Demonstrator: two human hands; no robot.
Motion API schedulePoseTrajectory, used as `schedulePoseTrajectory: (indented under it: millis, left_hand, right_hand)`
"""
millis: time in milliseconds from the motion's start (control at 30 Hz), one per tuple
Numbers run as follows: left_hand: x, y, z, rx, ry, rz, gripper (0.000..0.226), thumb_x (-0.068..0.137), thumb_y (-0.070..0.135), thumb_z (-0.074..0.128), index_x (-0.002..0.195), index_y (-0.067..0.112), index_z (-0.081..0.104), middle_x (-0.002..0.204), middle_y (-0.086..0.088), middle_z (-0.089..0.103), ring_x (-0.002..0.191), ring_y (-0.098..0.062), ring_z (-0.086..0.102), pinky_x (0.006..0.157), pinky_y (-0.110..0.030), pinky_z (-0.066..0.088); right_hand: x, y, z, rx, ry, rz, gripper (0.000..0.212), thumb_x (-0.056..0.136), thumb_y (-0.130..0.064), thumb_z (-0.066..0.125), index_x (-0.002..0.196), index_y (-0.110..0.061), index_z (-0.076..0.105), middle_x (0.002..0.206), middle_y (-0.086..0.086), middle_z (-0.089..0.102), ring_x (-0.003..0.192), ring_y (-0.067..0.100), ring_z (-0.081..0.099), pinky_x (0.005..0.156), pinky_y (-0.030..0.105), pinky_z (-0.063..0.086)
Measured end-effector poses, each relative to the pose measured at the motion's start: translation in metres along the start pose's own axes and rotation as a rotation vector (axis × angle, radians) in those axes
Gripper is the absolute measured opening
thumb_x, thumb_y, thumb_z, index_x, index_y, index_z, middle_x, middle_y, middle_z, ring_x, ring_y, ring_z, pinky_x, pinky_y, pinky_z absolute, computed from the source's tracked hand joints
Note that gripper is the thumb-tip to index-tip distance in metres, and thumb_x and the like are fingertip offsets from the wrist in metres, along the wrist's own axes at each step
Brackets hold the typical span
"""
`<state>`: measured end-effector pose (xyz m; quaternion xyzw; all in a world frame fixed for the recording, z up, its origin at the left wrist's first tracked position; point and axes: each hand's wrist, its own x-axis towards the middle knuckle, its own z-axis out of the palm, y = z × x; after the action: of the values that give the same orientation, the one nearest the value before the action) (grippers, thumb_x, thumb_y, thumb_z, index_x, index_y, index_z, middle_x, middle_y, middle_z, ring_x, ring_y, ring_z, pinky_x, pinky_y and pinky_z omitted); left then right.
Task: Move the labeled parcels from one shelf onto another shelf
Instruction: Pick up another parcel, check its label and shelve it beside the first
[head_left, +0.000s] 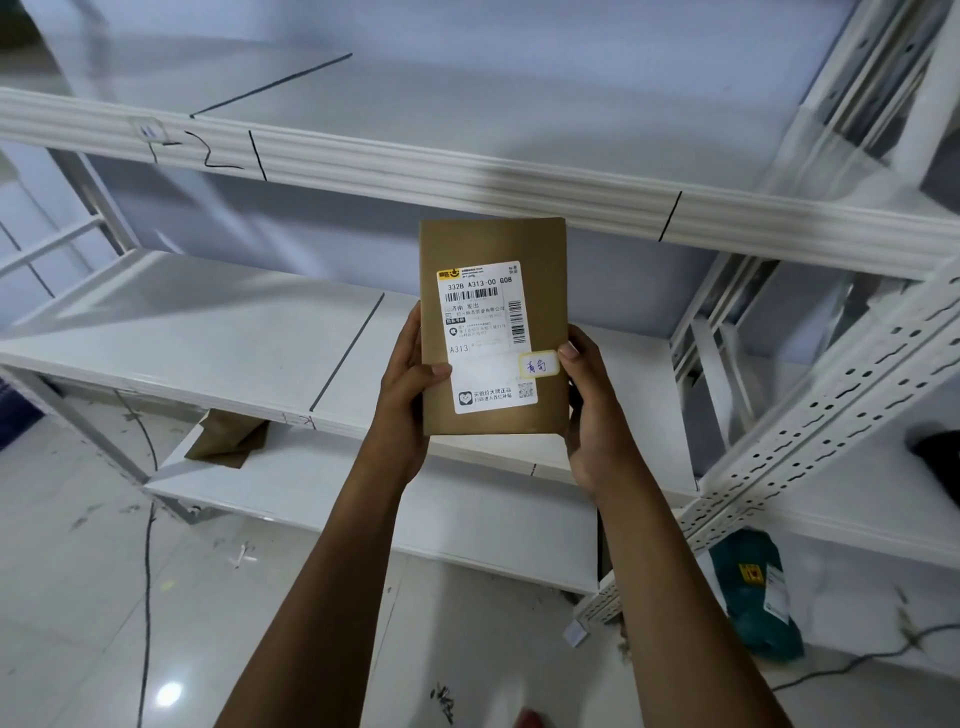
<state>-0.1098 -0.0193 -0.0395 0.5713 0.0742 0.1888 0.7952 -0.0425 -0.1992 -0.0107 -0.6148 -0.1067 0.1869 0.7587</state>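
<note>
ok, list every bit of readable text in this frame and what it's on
"332B A313-00 G08": top of the white shipping label on the brown parcel.
"A313": lower left of that label.
"济南 发出": under its barcode.
Handwritten yellow sticker: not legible.
Upper shelf edge: marker scrawl, unclear.
Teal parcel label: too small.

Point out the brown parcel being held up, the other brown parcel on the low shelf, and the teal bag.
Held parcel (488, 244): head view, bare cardboard above the label.
Low-shelf parcel (228, 439): head view, middle of its visible brown face.
Teal bag (748, 618): head view, teal surface left of its labels.
</note>
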Motion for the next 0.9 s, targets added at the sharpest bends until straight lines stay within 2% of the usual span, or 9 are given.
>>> schedulePoseTrajectory:
  millis: [100,200,267,333,433,533,633,800,900]
  left_hand:
    - [-0.005,0.007,0.001,0.001,0.020,0.036,0.092,0.079,0.022,0.063,0.167,0.017,0.036,0.160,-0.014,0.057,0.142,-0.040,0.059,0.104,-0.050,0.056]
    - [-0.008,0.013,-0.005,-0.014,0.048,0.055,0.078,0.089,0.014,0.053,0.165,0.017,0.038,0.154,-0.010,0.064,0.132,-0.029,0.068,0.099,-0.040,0.059]
    - [-0.011,0.017,-0.013,-0.013,0.076,0.068,0.076,0.089,0.013,0.051,0.164,0.016,0.040,0.150,-0.007,0.067,0.129,-0.027,0.069,0.098,-0.039,0.059]
    - [-0.016,0.021,-0.022,-0.008,0.107,0.088,0.078,0.088,0.016,0.055,0.164,0.016,0.040,0.153,-0.009,0.064,0.136,-0.032,0.065,0.099,-0.040,0.059]
    - [-0.023,0.028,-0.038,-0.007,0.146,0.119,0.081,0.086,0.018,0.056,0.165,0.017,0.038,0.158,-0.012,0.060,0.142,-0.037,0.060,0.101,-0.043,0.056]
    - [-0.031,0.035,-0.053,0.000,0.200,0.137,0.077,0.088,0.012,0.050,0.164,0.016,0.040,0.154,-0.010,0.064,0.136,-0.031,0.065,0.101,-0.043,0.056]
    - [-0.038,0.042,-0.065,-0.001,0.251,0.153,0.074,0.089,0.011,0.048,0.163,0.016,0.042,0.150,-0.007,0.067,0.131,-0.026,0.067,0.101,-0.045,0.055]
    - [-0.052,0.061,-0.089,-0.007,0.325,0.183,0.074,0.086,0.013,0.050,0.160,0.018,0.045,0.145,-0.004,0.070,0.130,-0.027,0.069,0.090,-0.037,0.059]
    - [-0.056,0.074,-0.107,-0.027,0.336,0.237,0.072,0.086,0.014,0.050,0.158,0.019,0.048,0.139,-0.002,0.073,0.121,-0.025,0.071,0.082,-0.034,0.060]
  right_hand:
    - [0.001,-0.001,0.007,-0.006,-0.016,-0.011,0.025,0.105,-0.040,0.048,0.126,-0.048,0.058,0.117,-0.018,0.075,0.118,0.014,0.068,0.104,0.054,0.055]
    - [0.000,-0.003,0.019,0.005,-0.046,-0.009,0.023,0.103,-0.041,0.051,0.123,-0.049,0.060,0.117,-0.019,0.076,0.120,0.018,0.068,0.104,0.056,0.055]
    - [-0.001,-0.004,0.028,0.007,-0.067,-0.004,0.028,0.100,-0.045,0.055,0.127,-0.047,0.060,0.123,-0.014,0.075,0.121,0.019,0.068,0.104,0.057,0.054]
    - [-0.001,-0.003,0.038,-0.004,-0.088,-0.005,0.040,0.094,-0.048,0.057,0.134,-0.042,0.058,0.127,-0.009,0.074,0.121,0.020,0.069,0.103,0.057,0.054]
    - [0.000,0.000,0.055,-0.014,-0.120,-0.013,0.047,0.091,-0.047,0.057,0.137,-0.038,0.057,0.121,-0.013,0.077,0.112,0.010,0.073,0.103,0.053,0.055]
    - [0.000,0.005,0.073,-0.013,-0.146,-0.016,0.047,0.093,-0.046,0.057,0.139,-0.035,0.057,0.115,-0.016,0.078,0.102,0.000,0.074,0.098,0.047,0.055]
    - [0.000,0.008,0.088,-0.023,-0.194,-0.025,0.039,0.104,-0.038,0.051,0.143,-0.034,0.054,0.114,-0.019,0.078,0.102,-0.003,0.074,0.095,0.042,0.055]
    - [0.001,0.009,0.117,-0.053,-0.296,-0.020,0.040,0.106,-0.038,0.048,0.146,-0.036,0.051,0.123,-0.016,0.076,0.112,0.003,0.072,0.100,0.045,0.055]
    - [0.001,0.006,0.140,-0.076,-0.354,-0.063,0.042,0.107,-0.038,0.047,0.149,-0.034,0.049,0.124,-0.014,0.075,0.113,0.003,0.072,0.101,0.044,0.055]
